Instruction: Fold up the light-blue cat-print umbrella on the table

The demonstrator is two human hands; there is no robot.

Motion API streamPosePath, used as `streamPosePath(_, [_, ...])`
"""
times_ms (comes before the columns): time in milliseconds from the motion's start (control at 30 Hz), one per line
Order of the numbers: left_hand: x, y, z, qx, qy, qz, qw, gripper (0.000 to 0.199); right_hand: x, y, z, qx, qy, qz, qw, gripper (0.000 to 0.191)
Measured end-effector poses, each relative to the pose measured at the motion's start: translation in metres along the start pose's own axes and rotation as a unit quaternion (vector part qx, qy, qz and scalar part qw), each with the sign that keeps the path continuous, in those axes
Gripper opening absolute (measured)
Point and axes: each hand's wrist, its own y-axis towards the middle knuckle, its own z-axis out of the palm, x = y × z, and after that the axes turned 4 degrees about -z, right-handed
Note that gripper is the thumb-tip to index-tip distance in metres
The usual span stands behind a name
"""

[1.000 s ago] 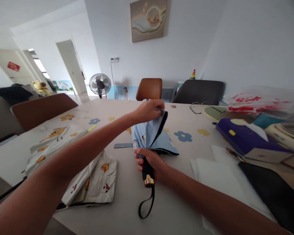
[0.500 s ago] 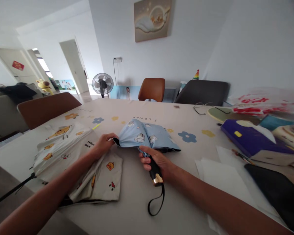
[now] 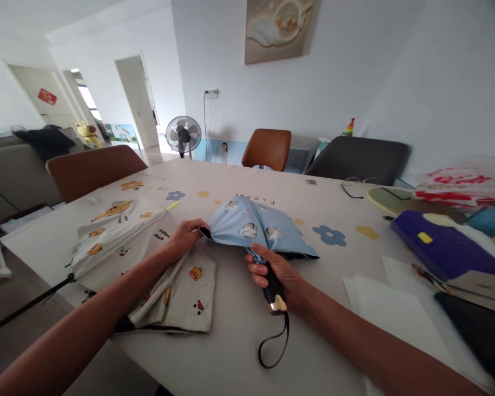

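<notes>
"What have the grips got?"

"My right grip is wrapped round the black handle of the blue umbrella, thumb on top, I'd guess for steadiness. My left grip has its fingertips together on the left edge of the cloth, probably to spread that fold sideways."

"Where's the umbrella?"

"Mid-surface, cloth pointing away, likely so the handle faces me. Whether the cloth rests or hangs just above, I can't tell from here. One strap loops from the handle's end."

"And around it?"

"One white umbrella lies left, partly under my left forearm, perhaps put there so both hands can reach the blue one. That makes two umbrellas. To the right I count one purple box, one bag and one pair of glasses. Beyond: three chairs, one fan."
</notes>
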Motion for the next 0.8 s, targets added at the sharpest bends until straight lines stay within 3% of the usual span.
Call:
streamPosePath(200, [-0.013,-0.006,-0.005,-0.099,-0.064,0.005,0.993,0.010,-0.002,0.000,-0.003,0.042,-0.080,0.011,0.996,0.017])
streamPosePath(367, [-0.025,-0.008,-0.024,-0.039,-0.063,0.095,0.993,0.015,-0.004,-0.001,-0.003,0.025,-0.109,0.002,0.994,0.021])
streamPosePath(467, [-0.039,-0.004,-0.027,-0.052,-0.044,0.132,0.989,0.020,-0.006,-0.001,-0.003,0.027,-0.114,-0.002,0.993,0.021])
streamPosePath(533, [-0.052,0.001,-0.018,-0.044,-0.006,0.148,0.988,0.021,-0.007,0.000,-0.002,0.014,-0.121,0.002,0.993,0.021])
streamPosePath(667, [-0.075,0.012,0.023,0.055,0.078,0.202,0.975,0.023,-0.011,0.000,0.001,-0.009,-0.142,-0.026,0.989,0.020])
streamPosePath(800, [-0.072,0.017,0.061,0.141,0.175,0.281,0.933,0.028,-0.012,-0.001,0.003,-0.031,-0.146,-0.049,0.988,0.018])
